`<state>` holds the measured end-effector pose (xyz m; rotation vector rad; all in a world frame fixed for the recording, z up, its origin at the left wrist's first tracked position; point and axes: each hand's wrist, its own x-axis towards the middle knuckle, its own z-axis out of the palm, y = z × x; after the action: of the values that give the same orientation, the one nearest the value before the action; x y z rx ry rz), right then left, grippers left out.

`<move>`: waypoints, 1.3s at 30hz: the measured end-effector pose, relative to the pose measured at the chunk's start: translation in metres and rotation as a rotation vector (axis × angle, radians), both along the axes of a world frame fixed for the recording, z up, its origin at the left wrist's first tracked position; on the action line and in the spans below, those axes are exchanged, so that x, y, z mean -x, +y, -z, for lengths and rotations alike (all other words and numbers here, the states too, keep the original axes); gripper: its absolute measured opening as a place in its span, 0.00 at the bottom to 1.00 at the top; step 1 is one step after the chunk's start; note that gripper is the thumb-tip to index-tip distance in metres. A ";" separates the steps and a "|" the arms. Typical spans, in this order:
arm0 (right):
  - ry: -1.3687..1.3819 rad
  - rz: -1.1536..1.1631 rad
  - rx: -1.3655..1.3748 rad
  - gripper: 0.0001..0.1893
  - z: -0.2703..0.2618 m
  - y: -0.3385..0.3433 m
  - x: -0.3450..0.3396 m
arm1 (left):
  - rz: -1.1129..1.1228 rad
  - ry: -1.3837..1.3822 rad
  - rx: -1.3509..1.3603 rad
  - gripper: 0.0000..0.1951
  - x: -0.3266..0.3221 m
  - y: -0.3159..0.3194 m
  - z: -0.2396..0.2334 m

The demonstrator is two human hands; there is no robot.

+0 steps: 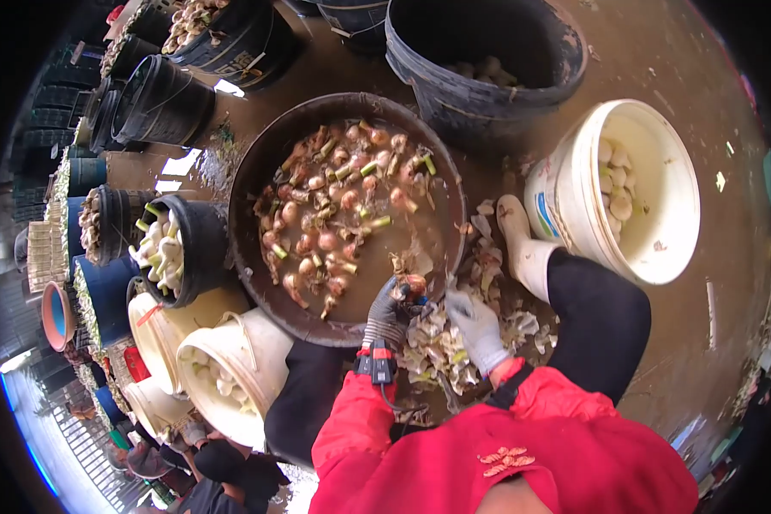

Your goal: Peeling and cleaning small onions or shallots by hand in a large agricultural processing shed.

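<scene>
My left hand [389,315], in a dark striped glove, grips a reddish-brown garlic bulb [415,284] with its roots toward the basin. It is over the near edge of a wide brown basin [250,283]. Several unpeeled garlic bulbs [327,240] with cut green stems lie in the basin's murky water. My right hand [478,321], in a whitish glove, is just right of the bulb with its fingers curled. Whether it holds anything is too unclear to see. Below both hands is a heap of peeled-off garlic skins [440,350].
A white bucket [671,212] with peeled bulbs leans beside my white boot [527,257]. Behind the basin stands a large black tub [437,103]. Left are a black bucket [209,244] of stemmed garlic and a tilted cream bucket [270,347]. A person [225,462] sits lower left.
</scene>
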<state>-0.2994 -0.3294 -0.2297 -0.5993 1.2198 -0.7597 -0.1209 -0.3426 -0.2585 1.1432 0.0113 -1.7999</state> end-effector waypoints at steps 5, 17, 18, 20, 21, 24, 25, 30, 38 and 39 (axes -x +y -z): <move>-0.291 -0.059 0.047 0.22 -0.005 0.010 -0.010 | 0.106 -0.218 0.083 0.20 0.017 0.073 -0.060; 0.179 -0.302 0.457 0.20 -0.068 0.038 -0.005 | 0.464 -1.775 0.322 0.31 0.078 0.116 -0.135; 0.246 -0.303 0.480 0.19 -0.070 0.037 -0.002 | 0.429 -1.813 0.450 0.31 0.077 0.119 -0.130; 0.358 -0.323 0.597 0.19 -0.065 0.038 -0.003 | 0.280 -1.642 0.504 0.31 0.065 0.129 -0.106; 0.360 -0.321 0.605 0.19 -0.056 0.037 0.002 | 0.154 -1.452 0.554 0.31 0.062 0.129 -0.097; -0.212 -0.268 0.360 0.22 -0.054 0.032 0.021 | -0.274 -0.019 0.171 0.13 0.057 0.130 -0.119; -0.424 -0.168 0.128 0.23 -0.066 0.030 0.028 | -0.404 0.201 0.019 0.10 0.055 0.136 -0.128; 0.485 -0.838 0.607 0.22 -0.032 0.028 0.032 | -0.365 0.326 0.201 0.09 0.035 0.147 -0.131; 0.042 -0.525 0.538 0.21 -0.068 0.041 -0.003 | -0.154 -0.269 0.319 0.22 0.044 0.153 -0.116; 0.042 -0.524 0.536 0.21 -0.069 0.042 -0.003 | -0.124 -0.418 0.346 0.24 0.047 0.154 -0.114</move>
<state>-0.2960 -0.2874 -0.1609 -1.3210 0.8286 -0.6200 -0.1675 -0.1889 -0.1446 1.2114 -0.4487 -1.3605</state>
